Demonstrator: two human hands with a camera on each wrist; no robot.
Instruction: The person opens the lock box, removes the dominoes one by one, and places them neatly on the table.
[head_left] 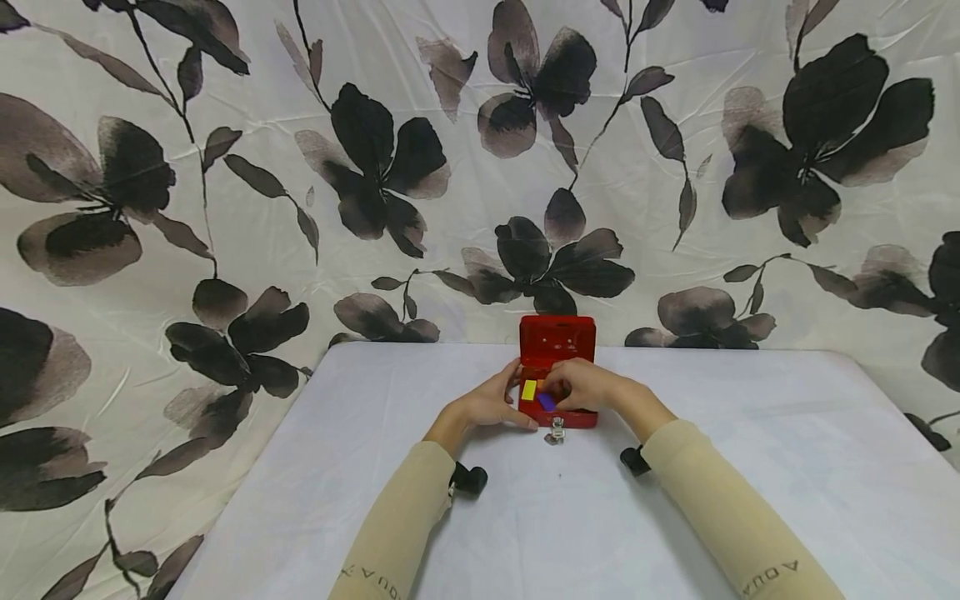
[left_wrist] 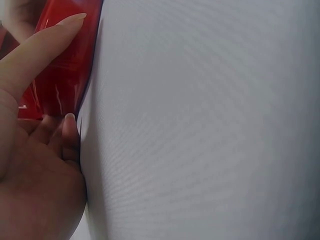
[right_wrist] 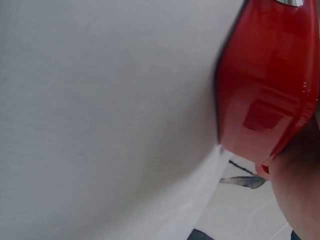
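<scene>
A small red metal box (head_left: 581, 420) stands on the white table with its lid (head_left: 557, 340) raised at the back. Inside lie a yellow block (head_left: 529, 390), a purple-blue piece (head_left: 546, 402) and a bit of orange (head_left: 541, 385). My left hand (head_left: 491, 402) grips the box's left side, thumb along the front wall and fingers at the side, as the left wrist view also shows. Over the box's right part, my right hand (head_left: 588, 385) reaches in with bent fingers beside the orange piece. Whether it pinches that piece I cannot tell; its fingertips are hidden in the right wrist view.
A silvery metal latch (head_left: 556, 430) hangs at the front of the box. White cloth covers the table (head_left: 540, 533), and a flower-printed curtain (head_left: 450, 208) hangs behind it. Black wrist cameras sit under both sleeves.
</scene>
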